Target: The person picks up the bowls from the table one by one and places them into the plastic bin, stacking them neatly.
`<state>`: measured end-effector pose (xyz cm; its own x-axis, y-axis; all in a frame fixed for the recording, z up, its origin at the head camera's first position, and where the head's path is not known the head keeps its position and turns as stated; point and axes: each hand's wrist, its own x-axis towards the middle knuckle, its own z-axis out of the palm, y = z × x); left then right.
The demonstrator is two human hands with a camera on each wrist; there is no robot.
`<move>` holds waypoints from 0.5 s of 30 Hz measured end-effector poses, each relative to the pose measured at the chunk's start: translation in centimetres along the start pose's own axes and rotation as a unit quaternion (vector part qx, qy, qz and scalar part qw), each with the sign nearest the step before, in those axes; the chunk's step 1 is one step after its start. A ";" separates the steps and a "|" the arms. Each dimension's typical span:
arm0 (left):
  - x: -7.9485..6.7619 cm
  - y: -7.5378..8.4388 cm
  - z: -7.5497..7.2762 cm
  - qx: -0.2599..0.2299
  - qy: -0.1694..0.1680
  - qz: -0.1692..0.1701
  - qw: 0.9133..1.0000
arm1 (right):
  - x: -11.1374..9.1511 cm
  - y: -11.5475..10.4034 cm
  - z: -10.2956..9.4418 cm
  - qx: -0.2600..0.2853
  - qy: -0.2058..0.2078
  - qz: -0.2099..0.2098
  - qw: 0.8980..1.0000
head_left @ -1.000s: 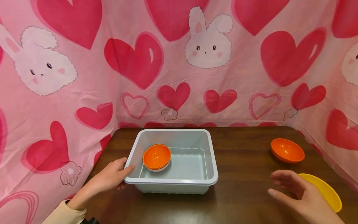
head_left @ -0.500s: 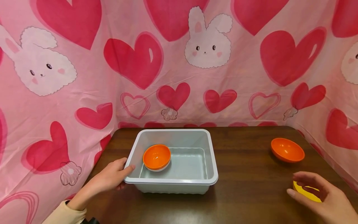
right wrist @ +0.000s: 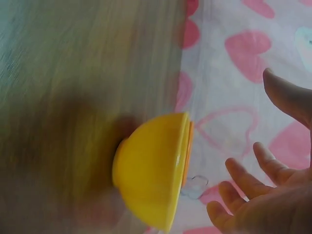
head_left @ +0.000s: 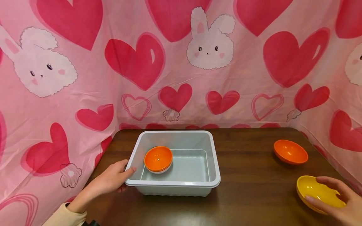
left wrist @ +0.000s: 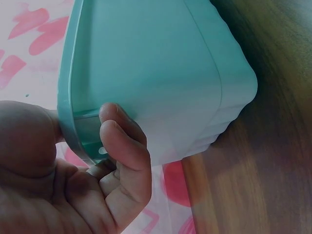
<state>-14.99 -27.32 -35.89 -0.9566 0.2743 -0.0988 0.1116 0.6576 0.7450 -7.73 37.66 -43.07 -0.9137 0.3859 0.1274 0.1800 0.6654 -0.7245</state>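
My left hand point(head_left: 114, 176) grips the left rim of a pale grey-green plastic tub point(head_left: 172, 183), thumb over the edge. In the left wrist view, the curled fingers point(left wrist: 127, 146) of that hand lie under the rim. Inside the tub, toward its left side, an orange bowl point(head_left: 158, 158) sits on a white one, of which only the lower edge shows. At the right, my right hand point(head_left: 343, 201) is spread over a yellow bowl point(head_left: 316, 191) standing upright on the table. The right wrist view shows its fingers apart from the yellow bowl point(right wrist: 151, 170).
Another orange bowl point(head_left: 290, 152) stands on the dark wooden table point(head_left: 246, 175) behind the yellow one. Pink cloth point(head_left: 240, 69) with hearts and rabbits hangs along the back and both sides of the table.
My right hand has moved right, from in front of the yellow bowl to over its right side, uncovering much of the bowl. My left hand and the tub stay put.
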 end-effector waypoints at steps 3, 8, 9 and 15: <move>0.0 0.0 0.0 0.001 0.000 0.002 1.000 | 0.1 1.5 -0.1 0.018 0.016 -0.013 1.000; 0.0 -0.1 0.0 0.000 -0.001 0.002 1.000 | 0.3 3.0 -0.4 -0.002 0.024 -0.022 0.999; 0.0 -0.1 0.0 -0.001 -0.001 0.002 1.000 | 0.3 3.3 -0.4 -0.021 0.021 -0.012 0.999; 0.0 0.0 0.0 -0.001 -0.003 0.005 1.000 | 0.9 5.7 -0.3 -0.090 -0.013 0.023 0.996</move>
<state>-14.94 -27.35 -35.92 -0.9541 0.2839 -0.0953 0.1197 0.6533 0.7476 -7.41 42.00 -46.86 -0.9119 0.4033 0.0765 0.2825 0.7517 -0.5959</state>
